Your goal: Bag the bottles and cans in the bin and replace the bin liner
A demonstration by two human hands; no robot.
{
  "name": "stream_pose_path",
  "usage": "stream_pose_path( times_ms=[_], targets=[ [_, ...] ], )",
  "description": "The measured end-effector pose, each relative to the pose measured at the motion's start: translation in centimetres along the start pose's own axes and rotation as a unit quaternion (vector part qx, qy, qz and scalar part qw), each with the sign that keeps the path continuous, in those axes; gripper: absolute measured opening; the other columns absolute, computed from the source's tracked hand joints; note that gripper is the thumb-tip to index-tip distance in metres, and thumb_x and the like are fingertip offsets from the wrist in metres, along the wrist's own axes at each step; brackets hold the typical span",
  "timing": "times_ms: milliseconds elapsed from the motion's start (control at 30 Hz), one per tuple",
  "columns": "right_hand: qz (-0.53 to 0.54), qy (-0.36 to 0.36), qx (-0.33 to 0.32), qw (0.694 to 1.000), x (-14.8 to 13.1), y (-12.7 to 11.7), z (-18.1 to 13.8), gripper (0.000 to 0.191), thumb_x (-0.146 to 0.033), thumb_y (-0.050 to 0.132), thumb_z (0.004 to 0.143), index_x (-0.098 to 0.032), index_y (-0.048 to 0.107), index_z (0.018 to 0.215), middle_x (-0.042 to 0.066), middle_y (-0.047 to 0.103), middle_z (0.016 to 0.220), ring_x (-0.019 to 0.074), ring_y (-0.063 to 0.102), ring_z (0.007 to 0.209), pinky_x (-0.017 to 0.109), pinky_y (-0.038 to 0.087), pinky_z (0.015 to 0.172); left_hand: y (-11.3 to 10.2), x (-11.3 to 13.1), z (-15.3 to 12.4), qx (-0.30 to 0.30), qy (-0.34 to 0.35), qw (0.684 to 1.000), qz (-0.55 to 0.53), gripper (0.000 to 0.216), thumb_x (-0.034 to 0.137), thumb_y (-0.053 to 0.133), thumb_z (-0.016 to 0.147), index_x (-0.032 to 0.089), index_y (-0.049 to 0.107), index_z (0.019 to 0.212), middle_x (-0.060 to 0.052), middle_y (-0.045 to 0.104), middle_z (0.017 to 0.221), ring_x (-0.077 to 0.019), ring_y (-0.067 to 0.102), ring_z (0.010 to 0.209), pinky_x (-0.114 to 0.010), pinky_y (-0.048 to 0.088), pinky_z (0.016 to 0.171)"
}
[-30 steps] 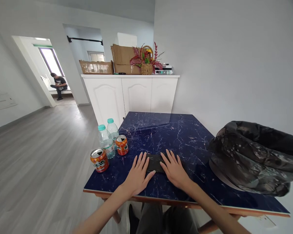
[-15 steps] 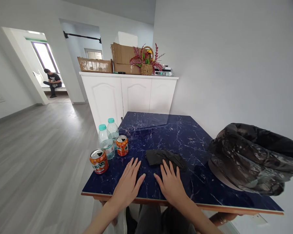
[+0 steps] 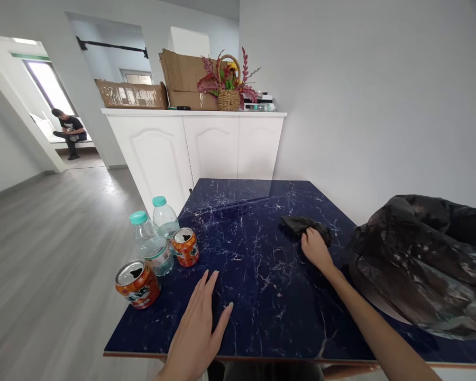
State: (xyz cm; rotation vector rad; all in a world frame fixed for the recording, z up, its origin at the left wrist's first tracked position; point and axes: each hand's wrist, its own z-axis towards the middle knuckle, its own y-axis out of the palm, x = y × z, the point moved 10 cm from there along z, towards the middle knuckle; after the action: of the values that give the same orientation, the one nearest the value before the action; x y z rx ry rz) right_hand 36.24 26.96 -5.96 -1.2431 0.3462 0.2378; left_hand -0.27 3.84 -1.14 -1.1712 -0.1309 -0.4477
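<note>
On the dark blue marbled table [image 3: 257, 296], my left hand [image 3: 198, 328] lies flat near the front edge, fingers stretched and thumb apart, with nothing in it. My right hand [image 3: 316, 248] reaches farther across, its fingers curled down onto a crumpled black cloth [image 3: 301, 224]; the fingertips are partly hidden. Left of my left hand are two orange drink cans, the nearer can [image 3: 138, 284] and the farther can [image 3: 185, 247], both upright with opened tops. Beside them stand two clear bottles with teal caps, one bottle [image 3: 153, 248] in front of the other bottle [image 3: 165, 218].
A bin lined with a black plastic bag [image 3: 428, 259] stands at the table's right side. Beyond the table is a white cabinet [image 3: 154, 153] bearing cardboard boxes [image 3: 135, 95] and a flower basket [image 3: 229, 99]. A person [image 3: 69, 132] sits in a far room.
My right hand has moved away from me and to the right, closing on the black cloth and carrying it along. My left hand stays flat on the table. The camera view has shifted.
</note>
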Motion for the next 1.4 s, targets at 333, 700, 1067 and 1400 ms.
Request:
stream_pose_path(
  times_ms=[333, 700, 1067, 1400],
  targets=[
    [-0.019, 0.155, 0.16, 0.975, 7.5, -4.1, 2.6, 0.053, -0.035, 0.041, 0.095, -0.002, 0.066, 0.128, 0.028, 0.066, 0.13, 0.0399, 0.054, 0.13, 0.053, 0.037, 0.113, 0.1, -0.1, 0.7, 0.005, -0.014, 1.0, 0.012, 0.074, 0.047, 0.055, 0.104, 0.031, 0.024, 0.169, -0.013, 0.044, 0.168, -0.0378, 0.05, 0.149, -0.059, 0.057, 0.111],
    [-0.039, 0.148, 0.041, 0.987, 6.3, 0.1, 2.0, 0.076, -0.063, 0.032, 0.101, -0.007, 0.056, 0.146, 0.03, 0.044, 0.155, 0.0521, 0.032, 0.148, 0.068, 0.023, 0.12, 0.1, 0.2, 1.1, 0.007, 0.0, 1.0, 0.03, 0.067, 0.043, 0.054, 0.104, 0.031, 0.032, 0.166, -0.01, 0.05, 0.164, -0.0358, 0.053, 0.148, -0.058, 0.059, 0.11],
    [-0.05, 0.168, 0.03, 0.984, 6.7, -0.9, 0.3, 0.083, -0.065, 0.025, 0.103, -0.007, 0.039, 0.16, 0.027, 0.023, 0.172, 0.049, 0.01, 0.16, 0.07, 0.023, 0.122, -0.5, 1.0, 1.2, 0.018, 0.033, 0.999, 0.023, 0.062, 0.039, 0.055, 0.104, 0.031, 0.036, 0.163, -0.009, 0.055, 0.16, -0.0338, 0.055, 0.147, -0.057, 0.057, 0.113],
    [-0.076, 0.057, -0.033, 0.995, 0.9, -0.1, -6.0, 0.084, -0.067, 0.02, 0.106, -0.013, 0.033, 0.168, 0.021, 0.015, 0.178, 0.0451, 0.012, 0.163, 0.067, 0.016, 0.127, -0.3, 1.0, 1.0, 0.03, 0.045, 0.998, 0.029, 0.05, 0.039, 0.055, 0.104, 0.028, 0.046, 0.153, -0.009, 0.058, 0.158, -0.0313, 0.054, 0.147, -0.055, 0.053, 0.117]
  ],
)
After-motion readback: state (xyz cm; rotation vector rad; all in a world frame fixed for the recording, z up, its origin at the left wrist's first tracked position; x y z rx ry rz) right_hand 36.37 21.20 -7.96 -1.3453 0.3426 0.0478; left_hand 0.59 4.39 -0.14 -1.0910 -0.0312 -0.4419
